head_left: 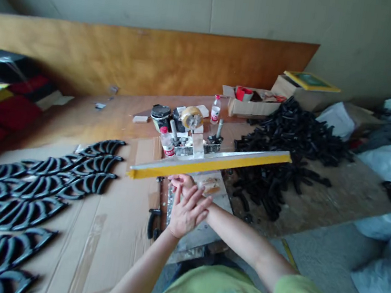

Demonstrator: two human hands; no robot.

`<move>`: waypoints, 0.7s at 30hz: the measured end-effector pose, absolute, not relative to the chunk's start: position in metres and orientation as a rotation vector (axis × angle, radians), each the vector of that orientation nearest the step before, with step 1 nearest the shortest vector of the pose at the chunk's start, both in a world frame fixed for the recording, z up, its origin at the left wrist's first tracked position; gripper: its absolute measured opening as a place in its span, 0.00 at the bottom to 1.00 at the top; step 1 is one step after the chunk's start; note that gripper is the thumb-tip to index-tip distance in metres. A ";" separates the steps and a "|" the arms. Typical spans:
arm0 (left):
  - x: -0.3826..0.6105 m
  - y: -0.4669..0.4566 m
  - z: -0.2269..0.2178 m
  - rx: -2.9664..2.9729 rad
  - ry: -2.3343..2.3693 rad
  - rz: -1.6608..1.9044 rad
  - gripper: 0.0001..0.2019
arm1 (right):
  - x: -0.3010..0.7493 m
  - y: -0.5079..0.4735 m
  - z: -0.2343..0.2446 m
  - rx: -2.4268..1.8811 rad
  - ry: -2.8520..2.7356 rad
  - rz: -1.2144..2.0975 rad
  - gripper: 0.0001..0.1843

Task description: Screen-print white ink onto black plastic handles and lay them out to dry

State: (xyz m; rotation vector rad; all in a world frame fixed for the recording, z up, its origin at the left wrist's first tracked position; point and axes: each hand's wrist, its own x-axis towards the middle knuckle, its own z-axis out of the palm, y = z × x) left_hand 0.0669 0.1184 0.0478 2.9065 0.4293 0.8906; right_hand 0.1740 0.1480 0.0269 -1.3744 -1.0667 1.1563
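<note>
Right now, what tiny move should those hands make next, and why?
Maybe slide the left hand back a little: in this view it overlaps the right hand, just below the yellow bar, so parting them would likely give both room to reach the black pieces.

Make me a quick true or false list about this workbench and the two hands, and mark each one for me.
1. The curved black pieces on the left are laid out in rows on cardboard. True.
2. The black pieces on the right are also in neat rows. False: they lie in a jumbled heap.
3. The long bar beyond the hands has a yellow edge. True.
4. The two hands are held wide apart. False: the left hand overlaps the right hand in this view.
5. A red-capped bottle stands just left of the open box. True.
</note>
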 end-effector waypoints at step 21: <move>0.022 0.047 -0.021 2.142 1.505 0.806 0.14 | 0.406 -0.009 -0.024 -2.543 -1.342 0.628 0.12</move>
